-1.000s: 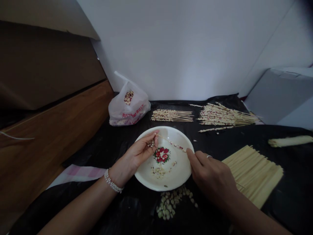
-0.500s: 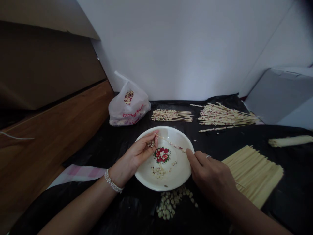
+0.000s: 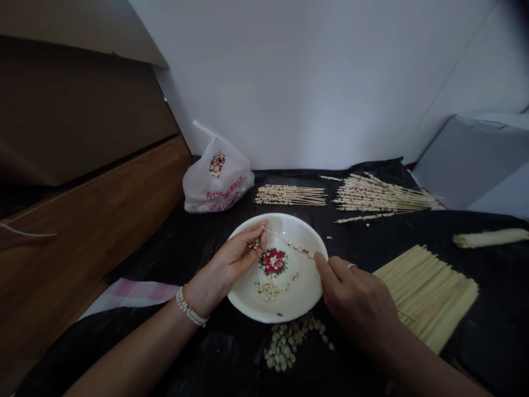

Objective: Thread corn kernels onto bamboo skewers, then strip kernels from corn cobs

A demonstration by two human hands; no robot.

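My left hand (image 3: 243,251) is over the left side of a white bowl (image 3: 306,295), its fingertips pinching the tip of a thin skewer (image 3: 299,249). Several kernels (image 3: 253,243) rest inside its curled fingers. On the bowl's right, my right hand (image 3: 357,292), wearing a ring, is closed around the skewer's other part. Whitish and dark red kernels are threaded along the skewer between the hands. Loose kernels (image 3: 268,291) lie in the bowl beside a printed red flower.
Behind the bowl are a plastic bag (image 3: 219,184) and two groups of filled skewers (image 3: 289,195), (image 3: 372,196). Bare sticks (image 3: 433,298) lie at right, near a pale bundle (image 3: 491,238). Pale kernels (image 3: 283,347) sit before the bowl on black sheeting (image 3: 165,248).
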